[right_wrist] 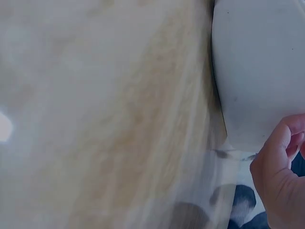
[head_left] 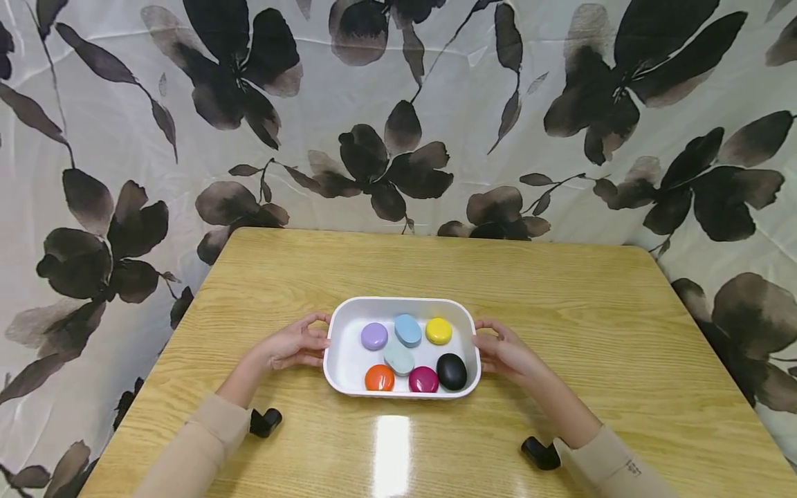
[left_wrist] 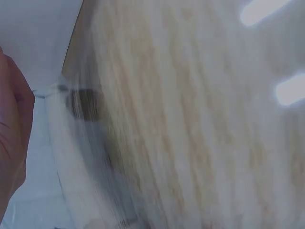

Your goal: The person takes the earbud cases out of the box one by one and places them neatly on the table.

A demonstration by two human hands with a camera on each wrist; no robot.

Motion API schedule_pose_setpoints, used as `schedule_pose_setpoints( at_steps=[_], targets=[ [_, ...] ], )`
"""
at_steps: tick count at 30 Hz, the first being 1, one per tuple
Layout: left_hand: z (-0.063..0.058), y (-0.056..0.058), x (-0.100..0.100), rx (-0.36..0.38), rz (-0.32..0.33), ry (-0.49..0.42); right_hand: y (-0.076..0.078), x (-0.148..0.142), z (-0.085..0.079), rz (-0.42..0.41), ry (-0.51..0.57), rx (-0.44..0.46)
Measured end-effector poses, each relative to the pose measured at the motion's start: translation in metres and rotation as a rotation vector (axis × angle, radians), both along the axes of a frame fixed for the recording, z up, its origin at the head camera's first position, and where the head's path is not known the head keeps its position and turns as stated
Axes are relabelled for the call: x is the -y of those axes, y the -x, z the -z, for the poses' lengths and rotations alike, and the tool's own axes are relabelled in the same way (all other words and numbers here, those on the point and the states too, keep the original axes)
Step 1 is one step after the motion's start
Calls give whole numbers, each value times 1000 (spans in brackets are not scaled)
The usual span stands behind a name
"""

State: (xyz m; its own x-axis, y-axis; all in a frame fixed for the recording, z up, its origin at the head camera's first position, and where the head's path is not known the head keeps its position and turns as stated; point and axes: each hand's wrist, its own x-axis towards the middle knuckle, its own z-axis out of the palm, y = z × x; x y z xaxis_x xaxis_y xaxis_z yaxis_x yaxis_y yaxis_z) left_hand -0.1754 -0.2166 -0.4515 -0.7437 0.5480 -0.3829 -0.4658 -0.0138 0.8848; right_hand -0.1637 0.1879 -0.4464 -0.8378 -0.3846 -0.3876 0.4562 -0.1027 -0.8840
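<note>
A white rectangular tray (head_left: 345,360) with rounded corners is held at both ends in the head view. Its left end is gripped by my left hand (head_left: 297,344), and my right hand (head_left: 506,351) grips the right end. Inside lie several smooth, rounded pebble-like pieces: purple (head_left: 374,336), blue (head_left: 407,330), yellow (head_left: 438,331), pale green (head_left: 399,360), orange (head_left: 379,378), magenta (head_left: 423,380) and black (head_left: 452,372). The right wrist view has the tray's outer side (right_wrist: 259,71) above curled fingers. In the left wrist view, only part of the hand (left_wrist: 14,129) shows, close under the tray.
The wooden table (head_left: 560,290) extends around the tray on all sides. Floral cloth (head_left: 473,138) hangs behind its back edge and along the sides. Black wrist-worn pieces stick out by the left sleeve (head_left: 266,422) and the right sleeve (head_left: 540,454).
</note>
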Motion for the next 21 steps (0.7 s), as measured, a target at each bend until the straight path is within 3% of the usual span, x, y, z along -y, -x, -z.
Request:
schedule_pose_setpoints(
  at_steps=[11,21],
  targets=[
    [0,-15,-16,-9,24,-12,-25,-17,3,-19,16,-22],
    [-2,-17,-17,-35,33,-15,-32,-16,-1,-5,12,-7]
  ],
)
